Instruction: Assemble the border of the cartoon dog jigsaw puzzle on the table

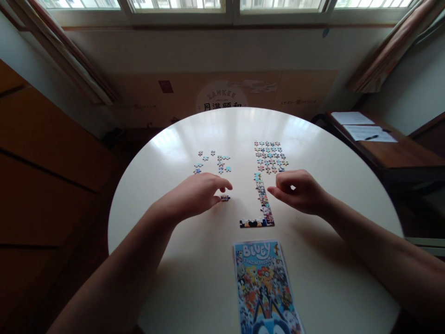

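My left hand (205, 191) is over the table, left of the puzzle, thumb and index finger apart. By its thumb tip lies a small dark jigsaw piece (225, 198); I cannot tell if they touch. My right hand (299, 191) hovers right of the puzzle with fingers curled in and one digit pointing left; nothing shows in it. Between the hands is a joined L-shaped strip of jigsaw pieces (264, 204), its dark bottom row (253, 223) running left from the corner. Below it a colourful printed picture sheet (266, 287) reads "Bluey".
Loose jigsaw pieces (269, 156) lie in close rows beyond the strip. Several more scattered pieces (222, 162) are farther left. All rest on a round white table (156, 167). At the right, a brown desk (392, 150) bears papers (368, 133) and a pen (371, 137).
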The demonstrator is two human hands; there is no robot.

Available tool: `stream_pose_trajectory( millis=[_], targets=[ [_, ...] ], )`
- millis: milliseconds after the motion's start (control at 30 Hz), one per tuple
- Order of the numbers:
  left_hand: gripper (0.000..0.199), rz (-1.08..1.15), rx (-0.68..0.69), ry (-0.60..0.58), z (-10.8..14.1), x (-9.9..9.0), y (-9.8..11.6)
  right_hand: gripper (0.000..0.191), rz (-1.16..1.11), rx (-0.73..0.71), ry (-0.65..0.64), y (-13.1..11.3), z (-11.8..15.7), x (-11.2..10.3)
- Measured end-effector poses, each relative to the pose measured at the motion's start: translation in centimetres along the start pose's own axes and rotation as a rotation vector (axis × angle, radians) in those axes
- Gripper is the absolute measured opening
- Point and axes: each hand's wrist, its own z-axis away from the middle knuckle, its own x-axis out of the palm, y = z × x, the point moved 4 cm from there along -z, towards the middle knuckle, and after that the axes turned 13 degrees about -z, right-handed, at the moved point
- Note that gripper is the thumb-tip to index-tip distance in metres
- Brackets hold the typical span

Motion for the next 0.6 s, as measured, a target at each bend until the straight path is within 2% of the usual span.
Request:
stream_pose_trajectory(
  millis=[100,167,333,467,600],
  targets=[
    [0.03,-0.038,-0.021,-0.001,0.1,-0.2,0.1,0.045,0.002,-0.019,-0.026,-0.2,0.0,0.2],
    [0.025,-0.054,-0.021,-0.028,0.0,-0.1,0.5,0.043,-0.003,-0.044,-0.089,-0.7,0.0,0.6],
    [0.019,-0.076,-0.055,-0.077,-0.5,0.3,1.3,0.013,0.035,-0.076,-0.331,-2.4,0.3,2.1],
    [0.017,-0.083,-0.065,-0.092,-0.3,0.4,1.2,0.018,0.162,-0.121,-0.44,-3.2,0.5,3.6],
    [0.015,-0.052,-0.052,-0.136,0.1,0.4,1.2,0.022,0.215,-0.148,-0.496,-3.5,0.6,4.6]
  ],
)
